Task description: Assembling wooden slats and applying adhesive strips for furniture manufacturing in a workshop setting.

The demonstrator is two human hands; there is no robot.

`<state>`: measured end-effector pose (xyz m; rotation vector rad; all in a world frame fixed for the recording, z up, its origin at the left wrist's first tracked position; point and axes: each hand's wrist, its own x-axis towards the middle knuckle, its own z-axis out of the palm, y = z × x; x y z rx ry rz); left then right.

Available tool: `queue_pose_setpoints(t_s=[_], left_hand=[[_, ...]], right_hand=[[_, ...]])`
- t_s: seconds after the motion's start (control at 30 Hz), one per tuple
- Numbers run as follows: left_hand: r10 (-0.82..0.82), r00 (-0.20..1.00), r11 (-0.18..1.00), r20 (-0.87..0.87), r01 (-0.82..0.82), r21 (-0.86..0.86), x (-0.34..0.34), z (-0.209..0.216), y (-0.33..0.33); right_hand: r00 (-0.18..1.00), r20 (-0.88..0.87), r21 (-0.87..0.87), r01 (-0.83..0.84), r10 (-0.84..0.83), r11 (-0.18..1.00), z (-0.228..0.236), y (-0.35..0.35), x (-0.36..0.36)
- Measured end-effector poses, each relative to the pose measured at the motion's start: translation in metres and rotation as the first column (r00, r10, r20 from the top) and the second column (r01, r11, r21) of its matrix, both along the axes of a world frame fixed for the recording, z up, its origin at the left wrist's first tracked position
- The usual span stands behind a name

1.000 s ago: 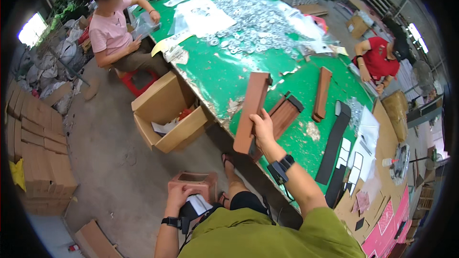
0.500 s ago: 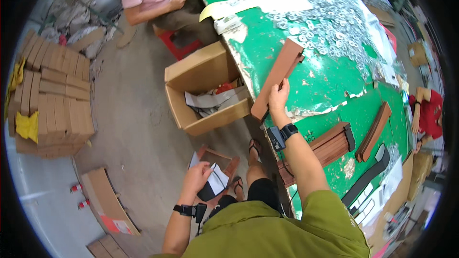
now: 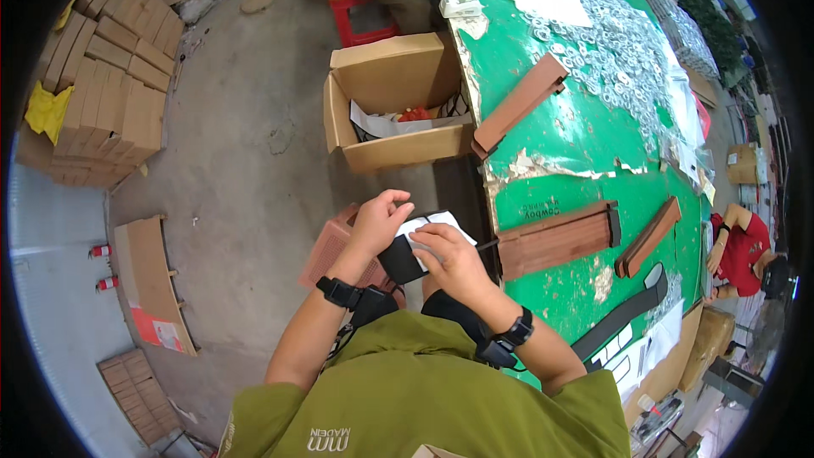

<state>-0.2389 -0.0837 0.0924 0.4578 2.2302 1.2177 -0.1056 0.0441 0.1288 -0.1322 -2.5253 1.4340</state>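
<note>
A black piece with a white sheet on it lies in front of my body, between my two hands. Over its white face my right hand spreads its fingers, with the thumb near the black part. At the piece's left edge is my left hand, its fingers partly bent and apart; its palm side is hidden. Up on the green table rests a long brown wood-look bar, slanting over the table's left edge and touched by neither hand.
Beyond the table's near-left edge stands an open cardboard box. Brown slats, a brown bar pair and a black curved strip lie on the table. Many metal washers cover its far part. A reddish stool is below my left hand.
My right hand has let go of the brown bar on the table and come down to the black and white piece. My left hand has moved up and right with that piece.
</note>
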Motion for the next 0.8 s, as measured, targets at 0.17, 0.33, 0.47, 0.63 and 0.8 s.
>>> queue_pose_setpoints(t_s=[0.17,0.33,0.47,0.63,0.8], left_hand=[[-0.022,0.999,0.981,0.040,0.014,0.191,0.044,-0.005,-0.005],[-0.152,0.977,0.976,0.152,0.123,0.182,0.079,-0.003,-0.009],[-0.217,0.973,0.974,0.074,0.210,0.090,0.093,-0.050,-0.027],[-0.583,0.733,0.801,-0.351,0.591,-0.097,0.135,-0.023,-0.033],[-0.500,0.640,0.809,-0.584,0.586,-0.049,0.176,-0.025,-0.012]], right_hand=[[0.986,-0.015,0.228,0.163,-0.164,0.960,0.000,-0.043,0.038],[0.975,-0.217,0.375,0.126,-0.045,0.919,0.005,-0.059,0.078],[0.970,-0.244,0.298,0.066,0.009,0.952,0.008,-0.080,0.110],[0.720,0.217,-0.244,0.694,-0.659,0.678,-0.033,-0.065,0.149],[0.669,0.385,-0.579,0.712,-0.636,0.398,-0.079,-0.038,0.172]])
